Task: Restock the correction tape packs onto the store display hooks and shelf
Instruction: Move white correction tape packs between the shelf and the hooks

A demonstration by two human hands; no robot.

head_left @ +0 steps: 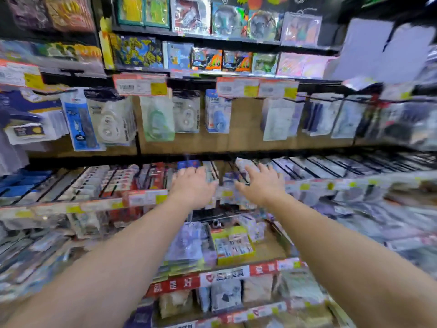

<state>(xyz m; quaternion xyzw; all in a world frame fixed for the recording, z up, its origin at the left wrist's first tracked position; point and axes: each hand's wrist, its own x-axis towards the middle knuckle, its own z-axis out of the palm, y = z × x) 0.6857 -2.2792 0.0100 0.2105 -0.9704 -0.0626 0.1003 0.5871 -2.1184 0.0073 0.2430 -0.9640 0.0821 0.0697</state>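
Both arms reach forward over the sloped shelf [307, 183] of packs. Left hand [192, 185] is back-up, fingers extended and loosely spread, fingertips resting on or just above the row of packs at the shelf's middle; blur hides actual contact. Right hand [261, 184] sits just beside it, fingers straight and splayed, thumb pointing toward the left hand, over the neighbouring packs. Neither hand is wrapped around anything that shows.

Correction tape packs [111, 119] hang on the display hooks above the shelf: a clear blister with white reels at left, a blue-carded pack [81, 123] beside it, then a green one [157, 119], another white-reel one [186, 112] and a small blue one [217, 112] further right. All well above the hands, untouched.

Orange-and-yellow price tags [140, 85] line the rail above the hooks. Lower down, between the forearms, a yellow-green open box [233, 245] of small items sits on a lower shelf. A red strip with white characters [175, 284] runs along that shelf's edge. Heavy motion blur at both sides of the view.
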